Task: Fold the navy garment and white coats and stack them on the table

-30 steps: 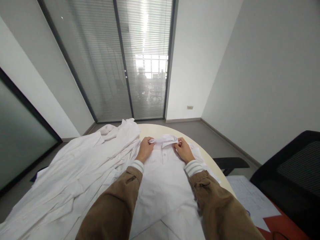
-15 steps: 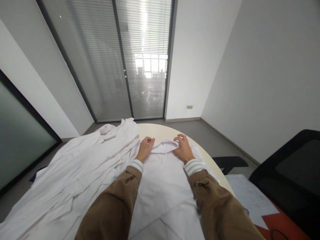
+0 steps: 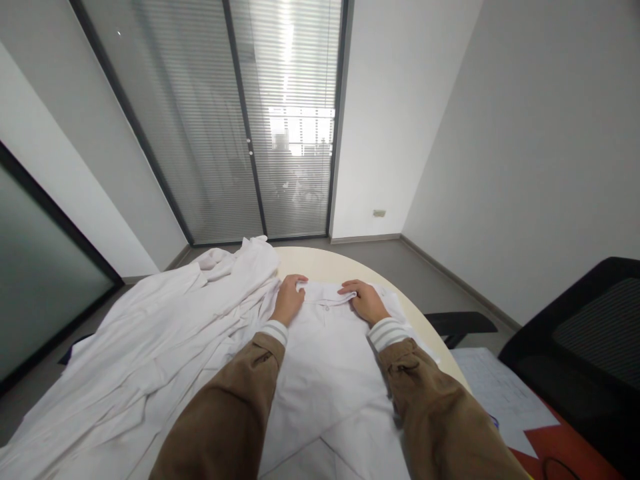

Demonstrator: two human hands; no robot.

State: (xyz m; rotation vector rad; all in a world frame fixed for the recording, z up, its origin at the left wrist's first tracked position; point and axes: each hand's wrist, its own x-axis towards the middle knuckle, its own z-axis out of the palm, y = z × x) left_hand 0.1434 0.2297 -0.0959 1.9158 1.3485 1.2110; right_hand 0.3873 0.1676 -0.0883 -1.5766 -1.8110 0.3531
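A: Where does the white shirt [image 3: 330, 367] lie?

B: It lies flat on the desk [image 3: 320, 261], with its collar [image 3: 323, 293] near the rounded far edge. A heap of white clothes [image 3: 175, 340] covers the left part of the desk and seems to touch the shirt's left side.

A: And the hands, what do they do?

B: They are at the two ends of the collar. The left hand [image 3: 299, 287] is half curled at the left end; whether it really pinches the cloth, I cannot tell. The right hand [image 3: 354, 292] has its fingers over the right end, and also there I cannot tell about the grip.

A: What could go wrong from here?

B: In my opinion, the collar could become crooked if one hand pulls more strongly than the other. The fabric looks thin, so uneven pressing could make creases below. The brown sleeves [image 3: 225, 400] are close to the shirt, and by rubbing they could wrinkle it.

A: Which way does the shirt point?

B: The collar end points to the far edge. The long axis runs from there towards the person; where the lower end finishes, I cannot see.
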